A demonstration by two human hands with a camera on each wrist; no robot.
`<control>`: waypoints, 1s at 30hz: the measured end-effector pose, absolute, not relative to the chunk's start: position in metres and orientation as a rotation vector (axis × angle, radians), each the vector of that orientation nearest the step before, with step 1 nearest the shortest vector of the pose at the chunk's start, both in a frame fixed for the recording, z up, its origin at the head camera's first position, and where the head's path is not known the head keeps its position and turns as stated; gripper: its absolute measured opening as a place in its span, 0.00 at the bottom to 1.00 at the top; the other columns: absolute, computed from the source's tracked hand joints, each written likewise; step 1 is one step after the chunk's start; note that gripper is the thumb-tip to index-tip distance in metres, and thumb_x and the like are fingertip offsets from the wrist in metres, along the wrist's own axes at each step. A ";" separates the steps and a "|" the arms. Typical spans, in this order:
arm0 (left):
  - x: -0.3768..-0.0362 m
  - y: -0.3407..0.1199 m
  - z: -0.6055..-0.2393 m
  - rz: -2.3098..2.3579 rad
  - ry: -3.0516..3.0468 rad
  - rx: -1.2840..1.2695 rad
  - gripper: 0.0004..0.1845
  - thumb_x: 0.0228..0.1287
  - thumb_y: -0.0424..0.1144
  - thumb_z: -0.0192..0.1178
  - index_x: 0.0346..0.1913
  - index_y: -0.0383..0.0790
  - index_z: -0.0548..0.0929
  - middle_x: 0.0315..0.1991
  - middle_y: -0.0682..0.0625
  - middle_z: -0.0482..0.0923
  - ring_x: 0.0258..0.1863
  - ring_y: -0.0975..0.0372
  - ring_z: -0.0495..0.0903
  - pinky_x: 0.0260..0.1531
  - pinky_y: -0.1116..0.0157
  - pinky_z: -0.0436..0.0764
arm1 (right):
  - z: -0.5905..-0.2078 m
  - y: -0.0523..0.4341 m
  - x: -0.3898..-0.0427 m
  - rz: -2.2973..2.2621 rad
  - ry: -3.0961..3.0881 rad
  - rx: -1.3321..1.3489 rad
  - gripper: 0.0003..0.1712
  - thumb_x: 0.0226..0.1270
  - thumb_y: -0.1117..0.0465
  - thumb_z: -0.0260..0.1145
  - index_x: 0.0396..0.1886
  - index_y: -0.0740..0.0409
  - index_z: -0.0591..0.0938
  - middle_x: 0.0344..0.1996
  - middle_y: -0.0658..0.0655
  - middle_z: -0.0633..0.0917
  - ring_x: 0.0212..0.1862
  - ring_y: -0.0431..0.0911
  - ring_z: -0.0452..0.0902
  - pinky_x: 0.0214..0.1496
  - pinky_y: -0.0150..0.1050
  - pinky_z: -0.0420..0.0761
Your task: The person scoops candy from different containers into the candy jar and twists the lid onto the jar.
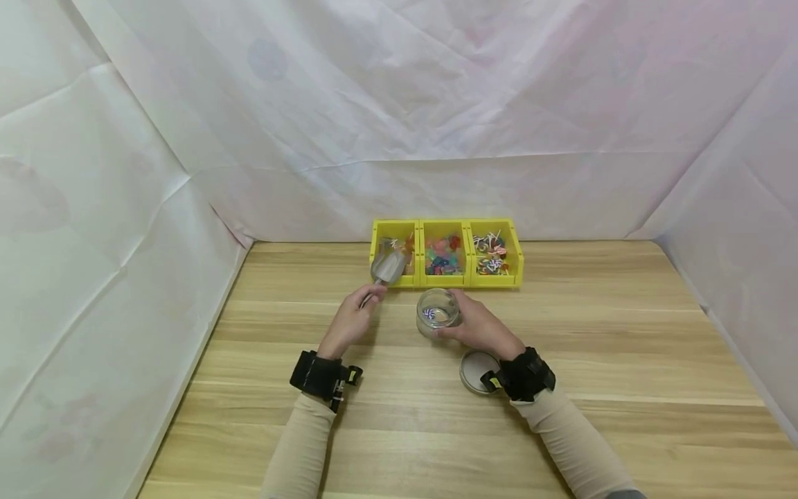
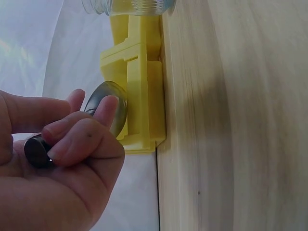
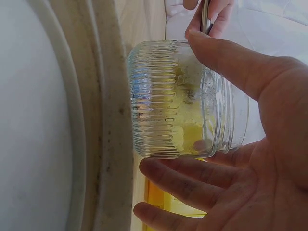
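White sheeting walls a wooden desk | left hand grips metal scoop by its handle, bowl over the leftmost of the yellow bins to reach its sweets | right hand curls round open glass jar, steadying it just before the bins | lid lies aside by the right wrist.

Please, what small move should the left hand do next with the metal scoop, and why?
Probably dip the scoop into the left compartment of the yellow tray. The left hand grips its handle, and its bowl already sits over that compartment's front edge. The right hand holds the open glass jar just in front of the tray, with the lid lying off on the table.
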State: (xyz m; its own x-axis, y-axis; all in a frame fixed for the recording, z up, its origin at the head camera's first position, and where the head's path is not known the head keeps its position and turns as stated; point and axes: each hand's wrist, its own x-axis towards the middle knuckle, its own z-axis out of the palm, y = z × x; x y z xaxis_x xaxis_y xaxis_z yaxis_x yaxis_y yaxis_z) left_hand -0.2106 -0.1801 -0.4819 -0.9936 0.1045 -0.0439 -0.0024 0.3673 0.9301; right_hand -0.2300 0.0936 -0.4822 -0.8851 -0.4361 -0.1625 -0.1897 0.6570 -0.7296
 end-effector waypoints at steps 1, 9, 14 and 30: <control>-0.211 -0.179 -0.481 1.716 2.519 0.095 0.16 0.79 0.36 0.46 0.62 0.40 0.77 0.63 0.44 0.77 0.66 0.53 0.71 0.69 0.50 0.66 | -0.482 0.094 -0.230 -1.070 2.552 -0.497 0.51 0.58 0.50 0.76 0.75 0.54 0.59 0.64 0.62 0.75 0.66 0.54 0.71 0.67 0.54 0.71; -0.217 -0.174 -0.482 1.740 2.517 0.095 0.16 0.78 0.34 0.46 0.62 0.39 0.77 0.64 0.44 0.76 0.67 0.51 0.71 0.70 0.50 0.66 | -0.479 0.093 -0.228 -1.070 2.553 -0.494 0.51 0.58 0.50 0.76 0.75 0.54 0.59 0.65 0.63 0.75 0.66 0.55 0.70 0.67 0.54 0.71; -0.222 -0.170 -0.484 1.743 2.534 0.122 0.17 0.78 0.33 0.45 0.63 0.35 0.76 0.63 0.41 0.76 0.65 0.52 0.73 0.69 0.52 0.68 | -0.479 0.093 -0.228 -1.078 2.549 -0.487 0.51 0.57 0.50 0.77 0.74 0.54 0.60 0.64 0.63 0.75 0.65 0.55 0.71 0.67 0.53 0.72; -0.240 -0.165 -0.490 1.699 2.548 0.106 0.18 0.78 0.36 0.47 0.64 0.38 0.75 0.60 0.41 0.78 0.64 0.52 0.73 0.69 0.51 0.66 | -0.482 0.094 -0.228 -1.101 2.553 -0.507 0.52 0.57 0.50 0.77 0.75 0.55 0.59 0.63 0.63 0.76 0.64 0.55 0.72 0.66 0.53 0.73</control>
